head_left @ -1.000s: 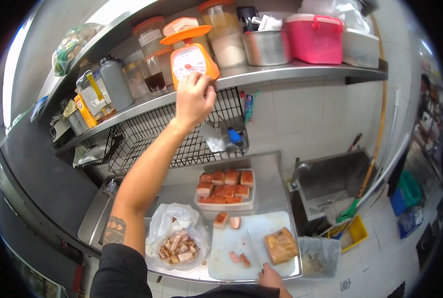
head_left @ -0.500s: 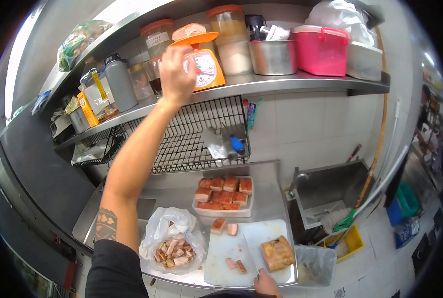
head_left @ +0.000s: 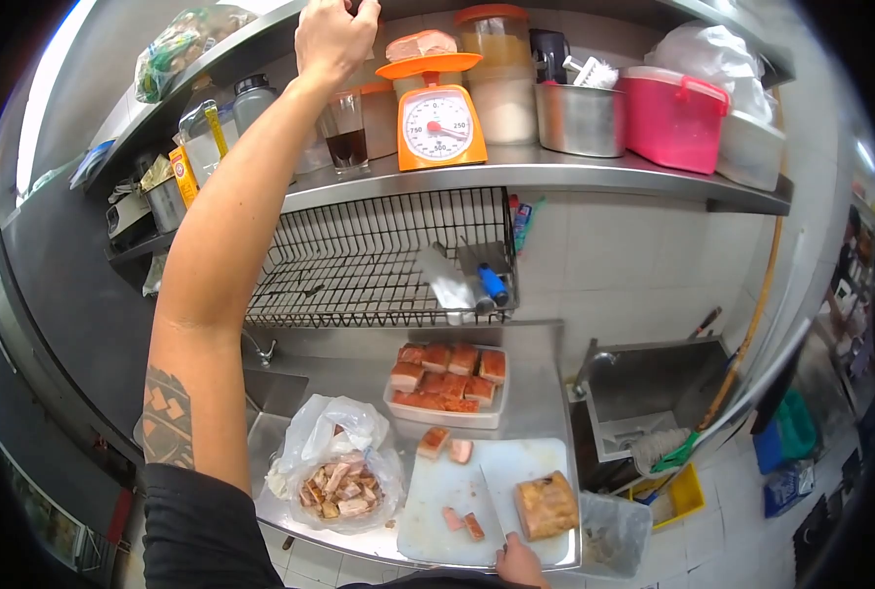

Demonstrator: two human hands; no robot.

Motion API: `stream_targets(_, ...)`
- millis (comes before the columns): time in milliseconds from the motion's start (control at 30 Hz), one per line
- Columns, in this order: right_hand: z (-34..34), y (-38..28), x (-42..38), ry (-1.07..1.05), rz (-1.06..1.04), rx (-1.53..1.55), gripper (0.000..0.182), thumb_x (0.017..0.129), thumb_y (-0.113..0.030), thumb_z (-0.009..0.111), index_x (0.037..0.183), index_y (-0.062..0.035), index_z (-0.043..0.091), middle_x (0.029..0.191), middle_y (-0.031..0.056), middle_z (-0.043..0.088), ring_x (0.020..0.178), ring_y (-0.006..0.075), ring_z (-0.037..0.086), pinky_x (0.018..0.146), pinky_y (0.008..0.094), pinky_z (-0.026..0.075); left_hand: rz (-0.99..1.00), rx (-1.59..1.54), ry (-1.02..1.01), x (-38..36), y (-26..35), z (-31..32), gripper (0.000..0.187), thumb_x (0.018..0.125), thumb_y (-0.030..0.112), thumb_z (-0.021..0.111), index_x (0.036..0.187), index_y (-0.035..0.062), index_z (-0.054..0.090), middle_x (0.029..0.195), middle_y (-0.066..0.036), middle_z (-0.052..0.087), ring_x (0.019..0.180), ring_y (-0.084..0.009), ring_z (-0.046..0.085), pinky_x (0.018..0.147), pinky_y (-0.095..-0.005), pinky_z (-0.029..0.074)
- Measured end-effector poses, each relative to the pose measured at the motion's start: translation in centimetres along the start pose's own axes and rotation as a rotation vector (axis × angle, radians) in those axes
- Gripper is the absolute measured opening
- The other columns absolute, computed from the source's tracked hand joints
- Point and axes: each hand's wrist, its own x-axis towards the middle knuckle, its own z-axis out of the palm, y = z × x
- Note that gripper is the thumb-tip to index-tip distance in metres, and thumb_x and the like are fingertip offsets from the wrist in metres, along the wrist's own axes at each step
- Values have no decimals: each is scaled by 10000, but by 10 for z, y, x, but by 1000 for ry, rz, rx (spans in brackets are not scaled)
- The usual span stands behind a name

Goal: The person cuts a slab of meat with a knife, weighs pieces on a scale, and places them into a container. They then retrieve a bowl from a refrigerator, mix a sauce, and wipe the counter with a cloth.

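My left hand (head_left: 335,39) is raised at the top of the view, left of an orange scale (head_left: 439,126); its fingers are bent, and their tips are partly cut off by the frame edge. A piece of meat (head_left: 421,44) lies on the scale's tray. Down at the front edge, my right hand (head_left: 519,563) is wrapped round the handle of a knife (head_left: 495,503), whose blade rests on the white cutting board (head_left: 437,535). Right of the blade sits a large browned meat block (head_left: 546,506); small cut pieces (head_left: 464,523) lie to its left.
A plastic bag (head_left: 344,481) of chopped meat stands left of the board. Behind it is a tray (head_left: 447,419) of meat blocks. A wire rack (head_left: 359,285) hangs under the steel shelf (head_left: 555,169), which holds a glass (head_left: 346,137) and a pink tub (head_left: 675,118). A sink (head_left: 654,383) is at right.
My left hand has moved up and left, away from the front of the scale. The view has shifted, and the scale's dial now shows fully. My right hand still holds the knife.
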Motion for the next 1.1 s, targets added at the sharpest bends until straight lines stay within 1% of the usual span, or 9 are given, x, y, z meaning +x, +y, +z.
stream_targets(300,-3,-4,-2,-23,18,6,321,887,-218,604,1101,-12,481,937,250,688,911,449,664,807,545,518,-304,97,-381,16,14,32,408,849,358,675,1077,20,668,1019,-182,705,960,-304,663,846,-417,511)
stream_targets(400,1,-1,-3,5,-6,47,317,892,-221,605,1099,-16,482,936,241,692,908,445,667,797,543,520,-503,9,-728,28,-37,97,924,649,639,776,1253,-39,601,1222,-220,637,1080,-276,655,918,-439,515)
stream_targets(500,0,-3,-4,1,26,49,316,896,-229,605,1101,-22,481,932,231,696,899,442,669,784,544,522,-534,49,-1066,20,25,47,593,654,575,784,990,87,763,954,-83,721,831,-187,658,744,-357,508)
stream_targets(567,2,-4,-4,6,42,52,315,897,-230,603,1103,-25,479,933,228,696,897,441,670,782,546,521,-555,51,-1076,15,27,55,415,708,454,736,933,108,783,860,-58,711,680,-166,597,691,-320,485)
stream_targets(800,3,-3,-4,17,41,85,302,899,-228,592,1101,-32,483,925,229,694,888,437,671,779,551,520,-715,-317,-692,28,-35,96,499,751,389,717,1019,-32,690,950,-163,688,825,-224,671,797,-367,521)
stream_targets(900,-2,-8,-6,22,51,59,290,894,-220,594,1084,-26,490,919,241,688,884,442,668,779,551,519,-559,-404,-522,36,-45,78,538,819,434,680,1127,-6,641,1022,-146,685,912,-219,662,783,-380,528)
stream_targets(967,-2,-6,-6,23,43,57,288,893,-211,594,1083,-20,492,918,249,683,879,446,664,780,555,516,-667,-569,-599,33,-31,33,435,864,428,662,1109,68,663,944,-93,690,815,-190,648,666,-344,523)
stream_targets(1033,-2,-11,-6,11,31,63,286,891,-202,593,1082,-15,493,917,257,679,874,451,661,780,559,512,-509,-1507,-1020,1,-40,-15,445,875,429,650,1095,43,652,926,-84,688,769,-193,649,628,-304,522)
stream_targets(1100,-11,-15,-14,66,33,90,279,891,-184,582,1097,-16,496,887,280,662,880,478,638,779,566,499,-927,-1194,-451,-53,30,-64,490,864,371,683,1164,-12,622,979,-94,689,815,-199,662,647,-299,537)
